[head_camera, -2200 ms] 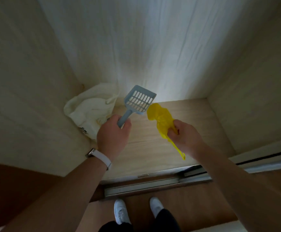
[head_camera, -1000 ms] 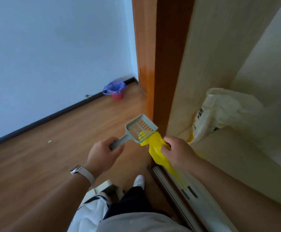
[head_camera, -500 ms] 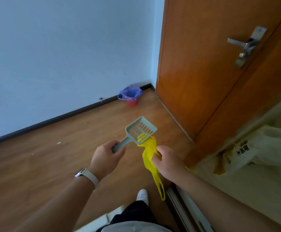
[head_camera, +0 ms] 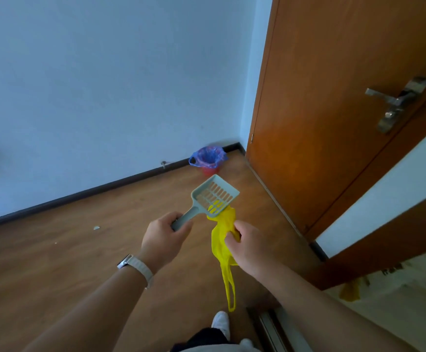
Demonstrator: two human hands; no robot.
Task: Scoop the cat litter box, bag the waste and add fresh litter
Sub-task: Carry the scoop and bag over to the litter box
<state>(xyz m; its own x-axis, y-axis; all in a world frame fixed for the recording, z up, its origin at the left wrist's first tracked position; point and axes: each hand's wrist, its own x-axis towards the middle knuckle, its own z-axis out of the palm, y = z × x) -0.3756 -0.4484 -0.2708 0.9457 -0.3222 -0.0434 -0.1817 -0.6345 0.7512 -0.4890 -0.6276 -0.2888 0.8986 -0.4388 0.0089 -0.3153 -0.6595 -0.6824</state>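
Change: view has turned from the cupboard interior to the open floor [head_camera: 79,250]; both items were carried along.
Meaning: tools appear collected; no litter box in view, so scooping is judged not begun.
Left hand [head_camera: 162,240]: fingers wrapped round the scoop [head_camera: 213,196] handle, slotted head empty.
Right hand [head_camera: 251,246]: clenched on the bunched yellow bag [head_camera: 220,246], handles dangling.
Elsewhere: lined bin [head_camera: 208,160] at the floor's far corner, beside the door [head_camera: 321,123].
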